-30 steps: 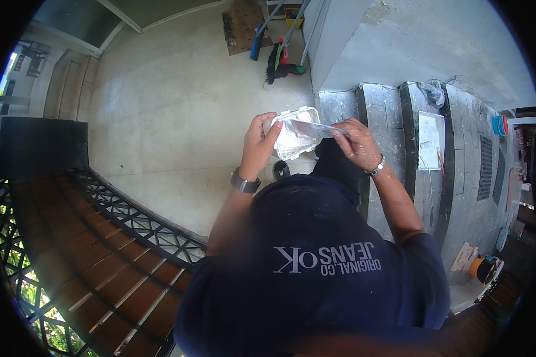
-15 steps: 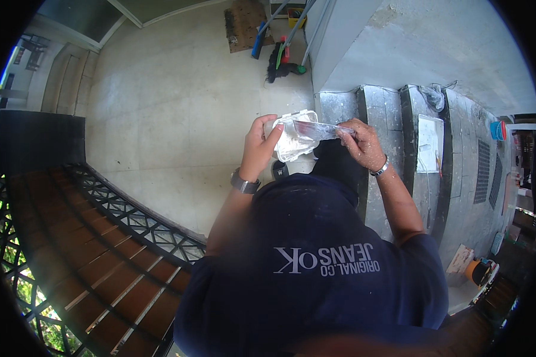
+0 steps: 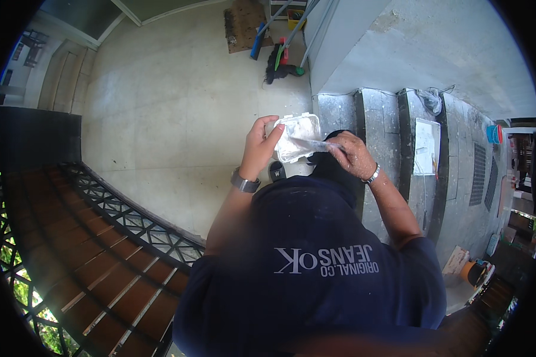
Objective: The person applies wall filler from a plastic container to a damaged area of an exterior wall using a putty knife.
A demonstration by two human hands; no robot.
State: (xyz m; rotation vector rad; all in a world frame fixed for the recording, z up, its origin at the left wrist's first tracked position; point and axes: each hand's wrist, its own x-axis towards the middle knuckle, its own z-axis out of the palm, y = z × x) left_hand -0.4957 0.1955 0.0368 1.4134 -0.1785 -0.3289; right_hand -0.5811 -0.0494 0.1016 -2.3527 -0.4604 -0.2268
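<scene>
I hold a small white plastic container (image 3: 298, 135) wrapped in clear plastic film in front of my chest. My left hand (image 3: 259, 146), with a metal watch on the wrist, grips the container's left side. My right hand (image 3: 350, 153), wearing a thin bracelet, pinches the film and the container's right edge. Both hands are above a pale tiled floor (image 3: 178, 107), beside grey concrete steps (image 3: 369, 113). My dark blue shirt fills the lower part of the view.
A broom and mop handles (image 3: 280, 44) lean by a brown doormat (image 3: 243, 24) at the far wall. A white flat tray (image 3: 426, 146) lies on a step. An iron railing (image 3: 131, 220) curves at lower left. A blue cup (image 3: 493, 134) sits at right.
The container has turned so its flat white face shows more squarely. My right hand has shifted slightly down along the film. Both hands keep their hold.
</scene>
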